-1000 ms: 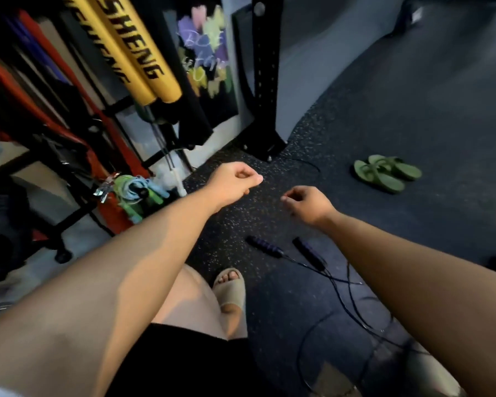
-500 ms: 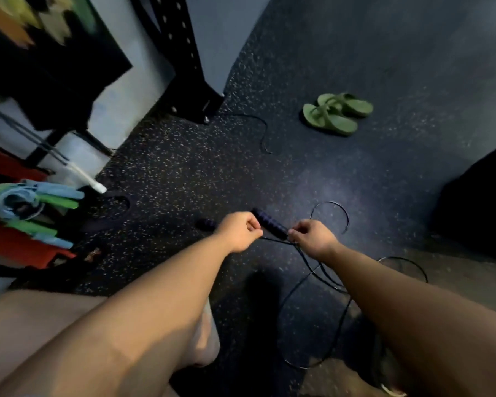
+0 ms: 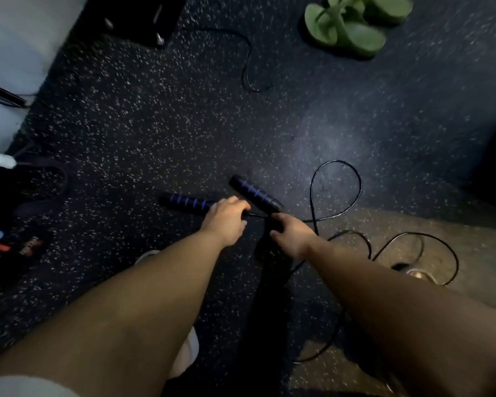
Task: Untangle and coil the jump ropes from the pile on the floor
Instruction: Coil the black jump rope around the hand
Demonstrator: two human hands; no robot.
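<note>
From the head camera, looking down, the jump rope lies on the speckled floor (image 3: 155, 124) just in front of the person, right under both hands. It has two black handles with blue rings. The first handle (image 3: 188, 202) lies almost flat across, left to right, and its right end goes under the left hand (image 3: 225, 222). The second handle (image 3: 255, 193) slants from up-left to down-right, and its thin end points at the right hand (image 3: 291, 233). The two handles sit just beside each other, like a wide V, and the hands meet where they come close. The left hand is nearer the first handle and the right hand is nearer the second. The left hand's fingers are curled over the end of the first handle and look like they grip it. The right hand's fingers are curled down too, right where a short bit of black cord (image 3: 336, 161) runs between the hands, but it is too dark to tell if they pinch it. From there the cord goes off to the right in big loose loops that cross each other on the floor. So the next pull should be toward the left, away from the loops. Another thin cord (image 3: 244, 74) lies well apart, farther up, near a pair of green sandals (image 3: 347, 30).
</note>
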